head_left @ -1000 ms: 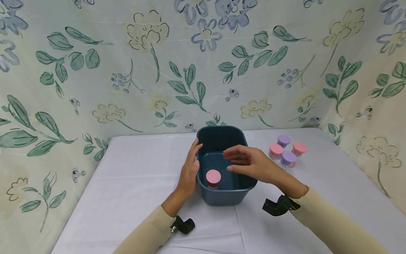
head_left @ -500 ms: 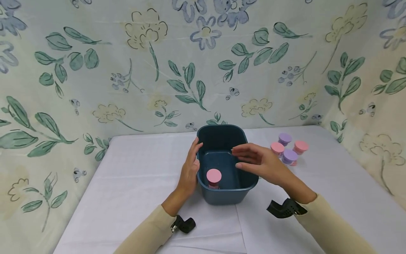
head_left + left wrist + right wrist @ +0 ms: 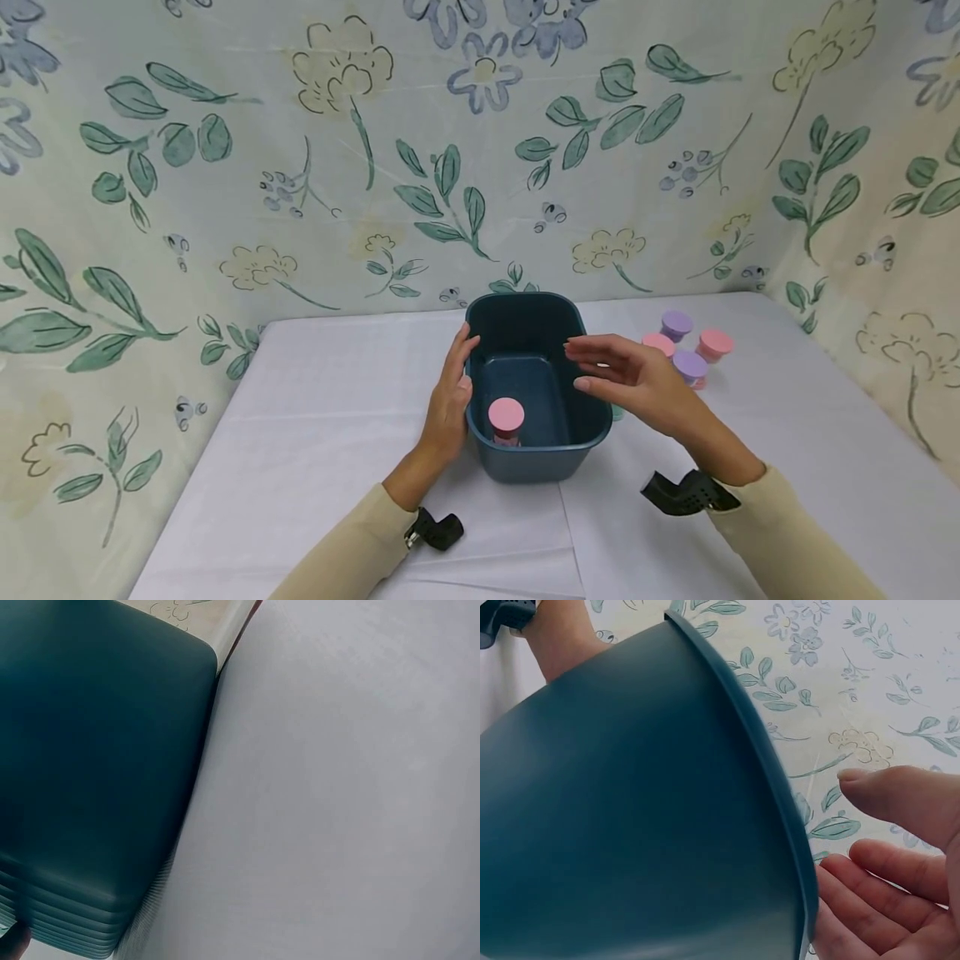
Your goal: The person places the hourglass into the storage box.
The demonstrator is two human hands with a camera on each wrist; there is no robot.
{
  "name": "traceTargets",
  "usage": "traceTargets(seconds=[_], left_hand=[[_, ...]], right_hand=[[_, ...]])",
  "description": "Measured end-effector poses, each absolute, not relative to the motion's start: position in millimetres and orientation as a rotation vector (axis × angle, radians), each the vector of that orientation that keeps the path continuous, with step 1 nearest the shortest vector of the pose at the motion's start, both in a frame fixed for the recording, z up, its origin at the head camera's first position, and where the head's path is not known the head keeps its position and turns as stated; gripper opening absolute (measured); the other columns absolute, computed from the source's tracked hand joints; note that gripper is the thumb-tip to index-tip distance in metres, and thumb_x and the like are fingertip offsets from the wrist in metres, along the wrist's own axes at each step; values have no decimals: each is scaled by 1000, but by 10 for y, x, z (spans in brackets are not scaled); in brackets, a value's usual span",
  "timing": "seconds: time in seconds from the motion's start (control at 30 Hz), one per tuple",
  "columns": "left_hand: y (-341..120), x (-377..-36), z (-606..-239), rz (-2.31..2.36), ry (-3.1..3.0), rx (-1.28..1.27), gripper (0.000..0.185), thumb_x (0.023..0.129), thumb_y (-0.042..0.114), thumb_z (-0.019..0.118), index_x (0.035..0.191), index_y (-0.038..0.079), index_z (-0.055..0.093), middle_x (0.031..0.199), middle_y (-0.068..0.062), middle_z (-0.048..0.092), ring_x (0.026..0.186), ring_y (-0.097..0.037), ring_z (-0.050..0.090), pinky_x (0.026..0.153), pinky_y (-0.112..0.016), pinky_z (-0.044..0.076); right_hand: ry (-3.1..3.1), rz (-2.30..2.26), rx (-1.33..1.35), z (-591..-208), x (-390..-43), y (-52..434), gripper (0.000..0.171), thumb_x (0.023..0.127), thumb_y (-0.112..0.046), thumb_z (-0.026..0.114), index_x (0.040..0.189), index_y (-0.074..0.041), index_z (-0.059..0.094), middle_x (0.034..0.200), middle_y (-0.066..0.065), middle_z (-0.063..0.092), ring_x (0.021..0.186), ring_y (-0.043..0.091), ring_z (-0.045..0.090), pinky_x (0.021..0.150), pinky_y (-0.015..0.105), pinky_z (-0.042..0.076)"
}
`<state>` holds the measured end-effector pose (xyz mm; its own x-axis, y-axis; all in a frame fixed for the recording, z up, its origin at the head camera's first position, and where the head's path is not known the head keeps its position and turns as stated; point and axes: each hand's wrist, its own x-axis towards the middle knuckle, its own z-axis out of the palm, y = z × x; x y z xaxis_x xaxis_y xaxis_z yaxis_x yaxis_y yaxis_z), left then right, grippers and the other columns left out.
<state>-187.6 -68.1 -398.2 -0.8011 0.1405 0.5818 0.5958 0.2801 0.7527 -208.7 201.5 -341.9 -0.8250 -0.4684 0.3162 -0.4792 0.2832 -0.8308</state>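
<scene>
Dark teal bin (image 3: 525,467), rounded corners, one pink-lidded jar (image 3: 506,419) inside

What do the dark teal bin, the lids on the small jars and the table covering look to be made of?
The bin looks like moulded plastic with a matte to satin finish: smooth walls, rounded corners, thin rolled rim. The jar lids, such as the pink one inside the bin, look like matte opaque plastic, flat and evenly coloured. The table covering seems to be thin white cloth or paper sheeting; fold creases show, so it could be either.
</scene>
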Motion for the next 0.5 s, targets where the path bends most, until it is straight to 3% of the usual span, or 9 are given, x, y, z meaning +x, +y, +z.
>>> traceTargets(seconds=[0.23,0.37,0.5], left_hand=[[-704,-2010,-4203,-1508,-2141,-668,56,93,11,28,149,2,30,160,-14,16,146,-30,16,111,-60,18],[-687,-1917,-4051,-1539,-2143,-666,56,91,5,29,145,-7,31,157,-23,17,145,-38,17,111,-61,17],[-693,-1976,-4135,-1526,-2156,-665,57,91,6,29,147,-5,30,158,-21,16,145,-36,16,112,-61,17]], right_hand=[[-2493,1609,907,-3424,-2098,2085,45,89,-9,67,132,-5,55,130,12,59,118,28,59,88,21,50],[-2503,1588,878,-3424,-2098,2131,46,89,-11,68,133,-6,55,130,13,59,118,30,59,87,20,49],[-2515,1532,824,-3435,-2091,2184,47,88,-13,69,133,-7,55,130,12,59,118,30,59,87,19,48]])
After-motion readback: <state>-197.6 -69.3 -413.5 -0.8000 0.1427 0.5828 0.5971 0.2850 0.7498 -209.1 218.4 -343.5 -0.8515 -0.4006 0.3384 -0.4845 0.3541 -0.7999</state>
